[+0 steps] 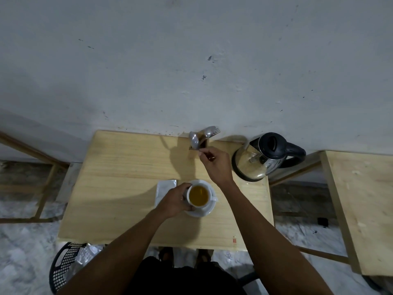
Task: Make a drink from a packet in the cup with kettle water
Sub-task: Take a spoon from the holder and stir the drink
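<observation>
one spoon (195,141) pinched by the right hand (214,165) (handle end) at the holder (198,145); cup (198,195), gripped by the left hand (175,202), lies nearer the body.

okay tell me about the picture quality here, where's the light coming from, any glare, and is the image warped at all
Head view: dim overall, and shadows on the table fall leftward, so the light likely sits to the right. Head view: the steel kettle shows bright reflections. Head view: wide-angle bending curves the wall's base and tilts the side furniture. Head view: the right hand and its spoon look slightly soft.
</observation>
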